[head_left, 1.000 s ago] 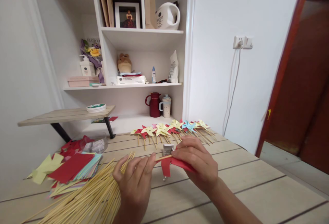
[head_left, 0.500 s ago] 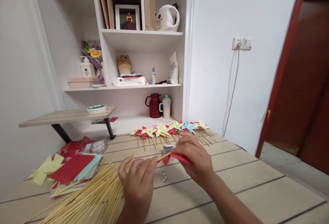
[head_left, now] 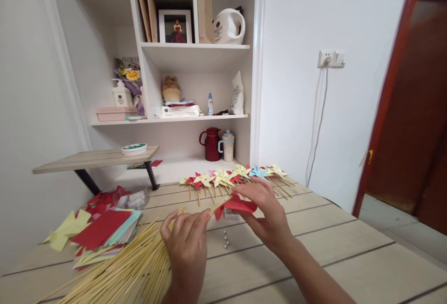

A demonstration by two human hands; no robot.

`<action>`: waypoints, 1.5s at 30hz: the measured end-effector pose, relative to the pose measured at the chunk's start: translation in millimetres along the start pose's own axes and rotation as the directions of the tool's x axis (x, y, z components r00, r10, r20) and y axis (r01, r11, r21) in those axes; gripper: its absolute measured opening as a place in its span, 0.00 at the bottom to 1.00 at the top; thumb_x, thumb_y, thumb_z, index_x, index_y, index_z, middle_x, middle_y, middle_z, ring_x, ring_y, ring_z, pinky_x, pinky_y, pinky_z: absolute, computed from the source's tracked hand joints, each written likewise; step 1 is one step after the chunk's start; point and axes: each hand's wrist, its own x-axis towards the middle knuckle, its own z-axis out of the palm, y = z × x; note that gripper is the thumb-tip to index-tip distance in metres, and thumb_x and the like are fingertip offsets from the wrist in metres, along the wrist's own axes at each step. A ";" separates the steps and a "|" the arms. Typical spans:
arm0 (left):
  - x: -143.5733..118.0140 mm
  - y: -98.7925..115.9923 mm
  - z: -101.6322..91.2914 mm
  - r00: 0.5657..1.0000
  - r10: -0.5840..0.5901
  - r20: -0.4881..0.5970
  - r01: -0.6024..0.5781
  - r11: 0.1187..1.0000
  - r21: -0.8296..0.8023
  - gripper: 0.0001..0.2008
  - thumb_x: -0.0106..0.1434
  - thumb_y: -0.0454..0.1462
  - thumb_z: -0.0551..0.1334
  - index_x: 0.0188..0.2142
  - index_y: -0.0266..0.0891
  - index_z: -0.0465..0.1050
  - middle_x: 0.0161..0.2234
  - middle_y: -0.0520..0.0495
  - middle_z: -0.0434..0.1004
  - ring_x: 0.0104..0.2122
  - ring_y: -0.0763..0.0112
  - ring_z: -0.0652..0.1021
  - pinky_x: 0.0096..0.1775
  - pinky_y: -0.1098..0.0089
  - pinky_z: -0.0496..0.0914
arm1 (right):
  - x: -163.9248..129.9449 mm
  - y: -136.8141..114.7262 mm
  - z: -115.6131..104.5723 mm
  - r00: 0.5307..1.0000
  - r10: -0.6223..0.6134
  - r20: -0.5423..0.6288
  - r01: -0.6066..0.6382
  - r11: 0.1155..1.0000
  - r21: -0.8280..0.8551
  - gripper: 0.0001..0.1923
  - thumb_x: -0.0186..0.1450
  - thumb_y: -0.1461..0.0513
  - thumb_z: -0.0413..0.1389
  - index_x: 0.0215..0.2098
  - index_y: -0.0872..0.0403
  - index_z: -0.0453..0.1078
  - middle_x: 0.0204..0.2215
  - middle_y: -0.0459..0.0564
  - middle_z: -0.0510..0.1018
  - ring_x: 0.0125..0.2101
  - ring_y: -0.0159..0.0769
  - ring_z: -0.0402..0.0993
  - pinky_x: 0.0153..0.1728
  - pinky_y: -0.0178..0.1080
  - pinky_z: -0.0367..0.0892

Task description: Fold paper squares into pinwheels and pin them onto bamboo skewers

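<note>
My right hand [head_left: 267, 213] pinches a red paper pinwheel [head_left: 234, 205] just above the wooden table [head_left: 314, 257]. My left hand [head_left: 186, 243] holds the lower end of a thin bamboo skewer [head_left: 216, 209] whose tip meets the pinwheel. Under my left wrist lies a big fan of loose bamboo skewers [head_left: 125, 266]. Two small pearl-headed pins [head_left: 226, 240] lie on the table between my hands. A small white container [head_left: 230, 214] is partly hidden behind the pinwheel.
A row of finished pinwheels [head_left: 237, 176] in red, yellow, pink and blue lies at the table's far edge. Stacked paper squares [head_left: 101, 229] and a clear bag [head_left: 131, 198] sit at the left. Shelves [head_left: 195, 48] stand behind, a low bench [head_left: 94, 158] to the left.
My right hand has lifted the red pinwheel up and slightly away from me. My left hand followed with the skewer. The two pins on the table are now uncovered.
</note>
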 end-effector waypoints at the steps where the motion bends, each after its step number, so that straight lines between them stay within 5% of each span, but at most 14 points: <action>1: -2.3 -2.1 1.9 0.998 -0.061 -0.002 0.061 0.998 -0.032 0.08 0.65 0.31 0.63 0.40 0.44 0.79 0.30 0.51 0.83 0.30 0.68 0.78 0.51 0.57 0.61 | 0.0 -0.8 -0.1 1.000 0.018 -0.018 -0.018 1.000 0.006 0.28 0.65 0.64 0.61 0.61 0.46 0.61 0.50 0.53 0.79 0.51 0.45 0.75 0.58 0.57 0.60; 3: -6.5 -5.1 6.0 0.961 -0.275 0.040 0.278 0.949 -0.146 0.06 0.64 0.35 0.64 0.38 0.44 0.80 0.30 0.50 0.84 0.30 0.65 0.79 0.48 0.58 0.64 | -0.7 -1.8 0.2 0.992 0.107 -0.069 -0.105 0.994 0.037 0.32 0.64 0.60 0.63 0.64 0.47 0.58 0.56 0.57 0.74 0.56 0.48 0.70 0.59 0.58 0.60; 4: -8.0 -5.6 7.9 0.897 -0.427 0.110 0.441 0.870 -0.222 0.06 0.63 0.37 0.64 0.37 0.43 0.81 0.29 0.48 0.84 0.31 0.63 0.79 0.45 0.59 0.67 | -1.3 -1.9 0.4 0.979 0.180 -0.096 -0.174 0.983 0.063 0.33 0.65 0.59 0.63 0.64 0.47 0.58 0.58 0.58 0.72 0.57 0.49 0.69 0.59 0.58 0.60; 6: -9.2 -4.4 11.3 0.635 -0.701 0.323 0.771 0.549 -0.324 0.10 0.62 0.43 0.64 0.36 0.41 0.82 0.27 0.46 0.83 0.30 0.60 0.80 0.38 0.62 0.69 | -2.6 -1.6 1.1 0.927 0.351 -0.134 -0.333 0.933 0.136 0.30 0.67 0.58 0.60 0.64 0.47 0.58 0.58 0.57 0.71 0.54 0.46 0.72 0.58 0.57 0.62; 7: -9.0 -3.0 12.7 0.497 -0.764 0.411 0.862 0.381 -0.333 0.13 0.61 0.46 0.65 0.35 0.40 0.82 0.26 0.46 0.83 0.29 0.60 0.79 0.36 0.63 0.69 | -3.0 -1.3 1.5 0.891 0.433 -0.134 -0.408 0.895 0.179 0.28 0.68 0.57 0.59 0.64 0.46 0.59 0.56 0.56 0.72 0.52 0.45 0.73 0.56 0.55 0.64; 8: -8.6 -1.4 13.9 0.403 -0.791 0.461 0.903 0.263 -0.339 0.14 0.59 0.47 0.66 0.35 0.39 0.82 0.26 0.45 0.82 0.28 0.61 0.78 0.36 0.64 0.69 | -3.3 -1.0 2.1 0.852 0.509 -0.121 -0.476 0.851 0.223 0.26 0.68 0.56 0.58 0.63 0.46 0.60 0.54 0.55 0.73 0.50 0.43 0.75 0.54 0.54 0.67; 11: -7.7 1.9 16.1 0.286 -0.811 0.510 0.920 0.082 -0.384 0.17 0.55 0.50 0.69 0.33 0.38 0.82 0.26 0.45 0.82 0.29 0.64 0.76 0.36 0.66 0.68 | -3.1 -1.0 4.8 0.746 0.666 -0.017 -0.621 0.703 0.346 0.21 0.68 0.53 0.57 0.57 0.48 0.66 0.43 0.52 0.78 0.42 0.40 0.78 0.44 0.46 0.73; 15: -9.2 0.6 16.2 0.199 -0.831 0.519 0.904 -0.049 -0.425 0.19 0.50 0.50 0.72 0.34 0.37 0.82 0.28 0.44 0.83 0.31 0.65 0.76 0.39 0.66 0.68 | -3.3 -5.5 12.0 0.658 0.729 0.186 -0.723 0.544 0.426 0.16 0.67 0.50 0.57 0.42 0.55 0.73 0.28 0.48 0.77 0.28 0.36 0.75 0.33 0.40 0.72; 19: -10.9 -1.0 14.9 0.171 -0.841 0.514 0.894 -0.088 -0.440 0.19 0.50 0.49 0.72 0.33 0.36 0.81 0.29 0.43 0.83 0.32 0.65 0.76 0.40 0.66 0.67 | -5.8 -12.7 20.9 0.638 0.704 0.312 -0.762 0.520 0.386 0.18 0.67 0.49 0.56 0.33 0.55 0.73 0.25 0.47 0.75 0.25 0.34 0.72 0.30 0.38 0.69; 27: -12.1 -2.5 15.2 0.113 -0.810 0.575 0.840 -0.231 -0.491 0.18 0.47 0.48 0.75 0.31 0.35 0.81 0.29 0.43 0.82 0.32 0.67 0.76 0.41 0.66 0.67 | -9.3 -15.6 30.8 0.581 0.648 0.492 -0.814 0.452 0.365 0.18 0.66 0.48 0.56 0.32 0.55 0.72 0.24 0.46 0.76 0.21 0.32 0.71 0.26 0.35 0.68; 36: -5.9 -2.2 11.5 0.037 -0.777 0.629 0.715 -0.419 -0.560 0.14 0.45 0.40 0.77 0.29 0.37 0.78 0.34 0.44 0.82 0.38 0.66 0.79 0.40 0.69 0.71 | -18.2 -33.9 47.7 0.428 0.508 0.747 -0.894 0.358 0.269 0.17 0.68 0.50 0.52 0.44 0.53 0.71 0.33 0.46 0.79 0.13 0.23 0.67 0.14 0.29 0.59; 40: -3.8 0.4 9.7 -0.005 -0.750 0.661 0.686 -0.484 -0.543 0.16 0.46 0.41 0.77 0.31 0.38 0.77 0.35 0.44 0.82 0.34 0.67 0.79 0.32 0.71 0.71 | -17.0 -42.4 50.8 0.415 0.435 0.799 -0.899 0.329 0.288 0.18 0.68 0.49 0.51 0.46 0.53 0.70 0.30 0.44 0.78 0.13 0.24 0.69 0.13 0.28 0.58; 42: -2.9 2.4 9.5 -0.009 -0.731 0.683 0.676 -0.507 -0.534 0.17 0.45 0.41 0.77 0.32 0.38 0.76 0.36 0.45 0.82 0.31 0.67 0.79 0.27 0.71 0.69 | -17.4 -42.7 53.5 0.403 0.429 0.809 -0.910 0.286 0.301 0.18 0.67 0.49 0.53 0.45 0.54 0.71 0.27 0.44 0.77 0.13 0.26 0.70 0.13 0.28 0.57; 45: -2.4 5.1 10.0 0.048 -0.713 0.700 0.647 -0.512 -0.565 0.17 0.43 0.41 0.78 0.30 0.37 0.77 0.34 0.45 0.82 0.32 0.67 0.79 0.31 0.70 0.71 | -20.6 -39.2 59.4 0.390 0.488 0.781 -0.921 0.219 0.323 0.19 0.63 0.48 0.56 0.39 0.55 0.71 0.22 0.43 0.76 0.13 0.27 0.70 0.14 0.28 0.57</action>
